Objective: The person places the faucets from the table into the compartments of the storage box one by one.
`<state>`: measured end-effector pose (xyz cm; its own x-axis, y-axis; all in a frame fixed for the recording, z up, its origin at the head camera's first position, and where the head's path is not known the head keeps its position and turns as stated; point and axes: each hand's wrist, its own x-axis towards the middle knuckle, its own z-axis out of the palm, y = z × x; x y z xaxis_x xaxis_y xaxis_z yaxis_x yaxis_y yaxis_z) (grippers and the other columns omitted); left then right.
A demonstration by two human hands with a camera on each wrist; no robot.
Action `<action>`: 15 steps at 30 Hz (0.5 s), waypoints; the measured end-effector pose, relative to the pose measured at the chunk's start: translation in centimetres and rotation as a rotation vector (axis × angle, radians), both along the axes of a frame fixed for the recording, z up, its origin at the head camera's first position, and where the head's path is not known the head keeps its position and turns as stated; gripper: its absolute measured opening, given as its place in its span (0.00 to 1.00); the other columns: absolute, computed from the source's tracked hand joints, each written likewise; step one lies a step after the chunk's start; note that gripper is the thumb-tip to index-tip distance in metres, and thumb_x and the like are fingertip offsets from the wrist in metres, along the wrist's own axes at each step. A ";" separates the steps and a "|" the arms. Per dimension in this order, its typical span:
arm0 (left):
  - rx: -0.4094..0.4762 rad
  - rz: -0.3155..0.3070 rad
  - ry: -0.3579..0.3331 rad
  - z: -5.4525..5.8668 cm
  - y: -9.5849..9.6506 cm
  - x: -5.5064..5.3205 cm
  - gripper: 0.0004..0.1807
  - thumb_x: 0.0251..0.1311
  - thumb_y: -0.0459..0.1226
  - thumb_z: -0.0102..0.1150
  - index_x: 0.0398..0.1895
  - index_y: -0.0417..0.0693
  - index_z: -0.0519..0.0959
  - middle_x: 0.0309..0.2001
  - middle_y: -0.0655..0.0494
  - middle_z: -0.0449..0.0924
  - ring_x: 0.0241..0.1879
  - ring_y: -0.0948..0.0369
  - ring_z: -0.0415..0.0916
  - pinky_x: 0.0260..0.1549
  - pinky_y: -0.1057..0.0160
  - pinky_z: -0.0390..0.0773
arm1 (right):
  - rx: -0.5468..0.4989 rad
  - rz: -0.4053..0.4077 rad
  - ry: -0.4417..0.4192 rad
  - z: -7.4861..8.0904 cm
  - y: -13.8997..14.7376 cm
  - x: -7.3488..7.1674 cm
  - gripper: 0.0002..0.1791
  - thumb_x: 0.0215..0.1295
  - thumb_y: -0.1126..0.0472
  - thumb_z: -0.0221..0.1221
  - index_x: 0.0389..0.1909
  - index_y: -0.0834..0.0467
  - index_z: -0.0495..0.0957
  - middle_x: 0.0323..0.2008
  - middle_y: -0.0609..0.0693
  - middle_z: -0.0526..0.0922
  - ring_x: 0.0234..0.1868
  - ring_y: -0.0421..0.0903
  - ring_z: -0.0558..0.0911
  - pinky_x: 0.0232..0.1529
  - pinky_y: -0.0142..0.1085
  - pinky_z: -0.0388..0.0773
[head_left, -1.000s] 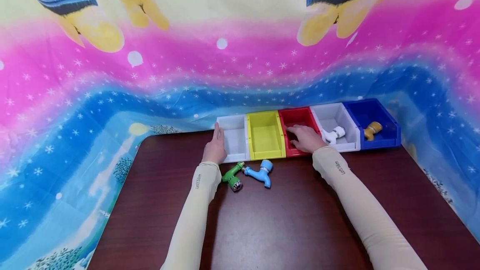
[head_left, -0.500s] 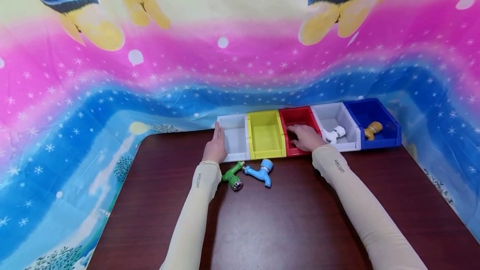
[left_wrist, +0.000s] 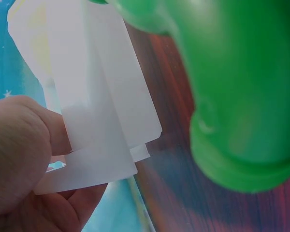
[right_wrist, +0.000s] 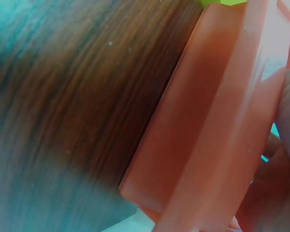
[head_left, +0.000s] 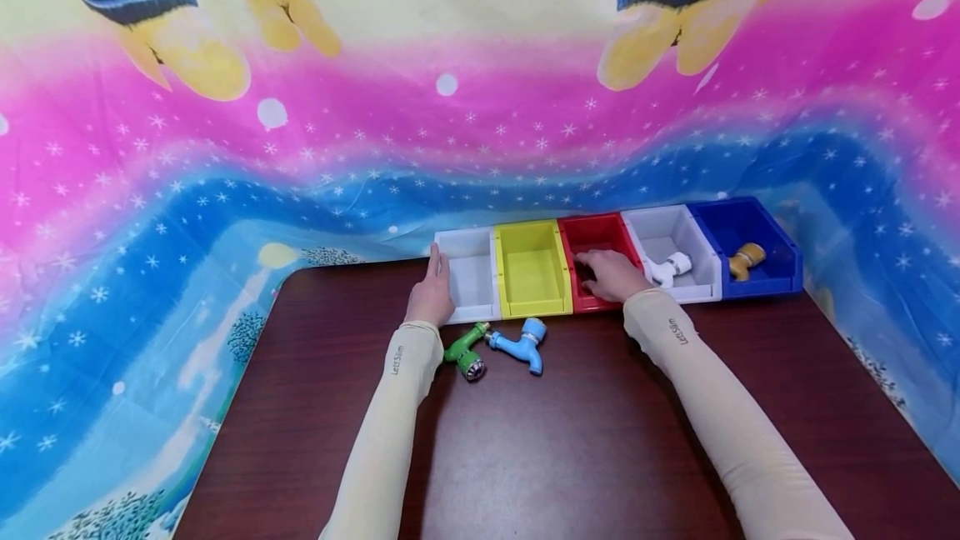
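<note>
My left hand (head_left: 431,297) is at the left end of a row of plastic bins, its thumb and fingers on either side of the wall of the end white bin (left_wrist: 89,96). A green tap (head_left: 467,352) lies on the table beside my left wrist, with a light blue tap (head_left: 519,346) to its right. My right hand (head_left: 613,275) reaches over the red bin (head_left: 600,232), fingers bent down into it. Its fingertips are hidden behind the bin's front in the right wrist view, so I cannot tell whether they hold anything.
Between the white and red bins stands a yellow bin (head_left: 531,269). Further right, a second white bin (head_left: 660,227) holds a white tap (head_left: 670,269), and a blue bin (head_left: 723,223) holds a brown-gold tap (head_left: 746,262). Behind the dark wooden table (head_left: 570,457) hangs a patterned cloth (head_left: 450,132).
</note>
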<state>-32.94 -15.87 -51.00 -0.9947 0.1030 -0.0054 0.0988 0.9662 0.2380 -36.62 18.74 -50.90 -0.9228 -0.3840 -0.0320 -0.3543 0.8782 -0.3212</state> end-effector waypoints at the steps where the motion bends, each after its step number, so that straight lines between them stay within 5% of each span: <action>1: 0.000 0.000 0.000 0.0 0.0 0.0 0.47 0.63 0.24 0.58 0.83 0.38 0.49 0.86 0.48 0.30 0.16 0.56 0.70 0.24 0.58 0.76 | 0.000 -0.002 -0.004 0.0 0.0 0.0 0.35 0.66 0.64 0.67 0.73 0.66 0.69 0.68 0.66 0.76 0.69 0.66 0.73 0.70 0.59 0.69; 15: -0.010 0.007 -0.003 -0.1 0.1 0.0 0.45 0.65 0.25 0.57 0.84 0.39 0.49 0.86 0.48 0.30 0.17 0.56 0.70 0.25 0.58 0.77 | 0.044 -0.023 -0.056 0.2 0.1 -0.1 0.39 0.64 0.61 0.69 0.76 0.60 0.68 0.68 0.65 0.75 0.69 0.65 0.72 0.69 0.61 0.71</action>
<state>-32.98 -15.76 -51.09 -0.9954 0.0956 -0.0096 0.0909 0.9693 0.2283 -36.72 18.80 -50.75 -0.9276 -0.3600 -0.1003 -0.3165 0.8995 -0.3014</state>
